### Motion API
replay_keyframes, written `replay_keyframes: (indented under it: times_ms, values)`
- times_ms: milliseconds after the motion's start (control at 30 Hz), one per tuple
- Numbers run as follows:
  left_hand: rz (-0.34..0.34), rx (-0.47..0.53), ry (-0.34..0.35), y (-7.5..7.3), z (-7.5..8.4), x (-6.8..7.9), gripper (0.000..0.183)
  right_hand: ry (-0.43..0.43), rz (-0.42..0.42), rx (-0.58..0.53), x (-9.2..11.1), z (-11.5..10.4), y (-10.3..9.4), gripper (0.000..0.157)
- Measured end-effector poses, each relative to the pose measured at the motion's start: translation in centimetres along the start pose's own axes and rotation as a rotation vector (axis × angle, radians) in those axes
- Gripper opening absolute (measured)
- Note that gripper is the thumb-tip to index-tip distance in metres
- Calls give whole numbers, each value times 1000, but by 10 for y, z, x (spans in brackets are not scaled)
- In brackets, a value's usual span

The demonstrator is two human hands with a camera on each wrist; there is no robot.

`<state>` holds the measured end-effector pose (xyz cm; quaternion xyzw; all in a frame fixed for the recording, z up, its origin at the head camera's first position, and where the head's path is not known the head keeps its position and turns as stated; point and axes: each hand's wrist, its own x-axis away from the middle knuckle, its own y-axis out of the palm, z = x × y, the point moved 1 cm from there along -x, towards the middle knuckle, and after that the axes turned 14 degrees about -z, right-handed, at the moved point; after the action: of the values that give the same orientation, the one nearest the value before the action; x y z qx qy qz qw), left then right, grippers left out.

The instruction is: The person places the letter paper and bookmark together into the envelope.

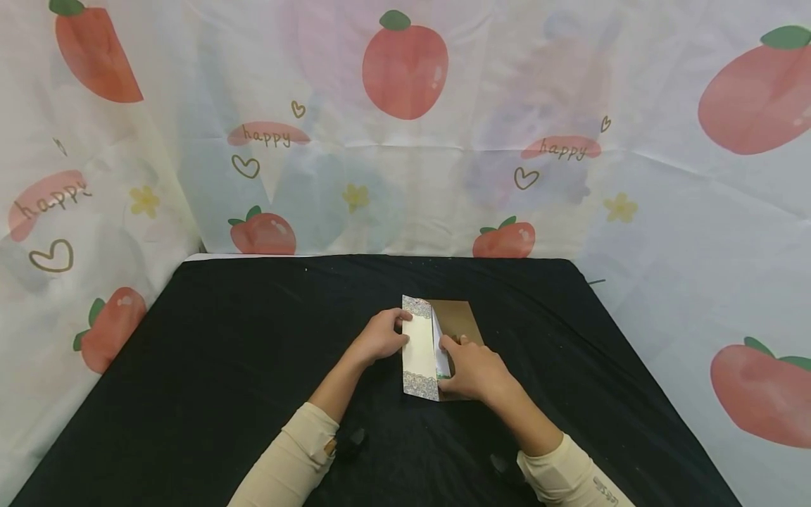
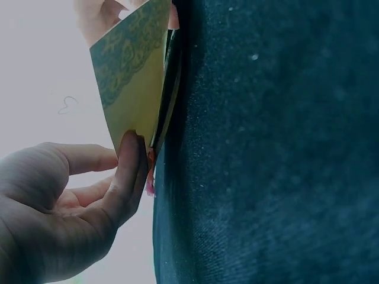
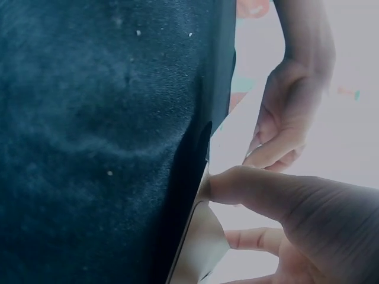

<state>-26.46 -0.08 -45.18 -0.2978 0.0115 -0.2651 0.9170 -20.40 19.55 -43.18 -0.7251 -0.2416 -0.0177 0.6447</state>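
Note:
A folded card (image 1: pixel 419 352) stands on the black cloth, its cream panel raised on the left and banded with grey lace print at both ends. Its brown panel (image 1: pixel 457 317) lies to the right, and a white inner sheet (image 1: pixel 438 345) shows in the gap. My left hand (image 1: pixel 381 334) pinches the cream panel's left edge; in the left wrist view, a small pink tassel (image 2: pixel 150 177) hangs beside those fingertips. With thumb and fingers apart, my right hand (image 1: pixel 475 370) grips the card at the inner sheet, covering part of the brown panel.
Black cloth (image 1: pixel 266 352) covers the table, with its far edge (image 1: pixel 380 257) behind the card. A pale curtain (image 1: pixel 405 176) printed with fruit and hearts hangs at the back and both sides.

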Motion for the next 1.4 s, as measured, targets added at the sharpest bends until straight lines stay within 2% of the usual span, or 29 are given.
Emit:
replay_keyframes:
  times_ms: [267,433,600,1000,1067,1300,1400]
  values:
    - [2,10,1,0,0,2,43,-38,-32,-18,3,0,-6,60]
    - [12,-43,11,-1,0,1,44,-30,-48,-41,3,-2,-8,45]
    - [24,-76,22,-1,-1,0,45,-43,-22,-47,4,-3,-8,34]
    - [52,-54,8,4,2,0,46,-49,-15,-40,4,-4,-9,35]
    - [50,-39,11,5,2,1,46,-55,-10,-39,4,-3,-8,34]
    - [42,130,42,8,1,0,50,-69,2,-35,4,-3,-8,34]
    - [53,130,48,7,1,0,50,-61,0,-33,4,-4,-8,35]
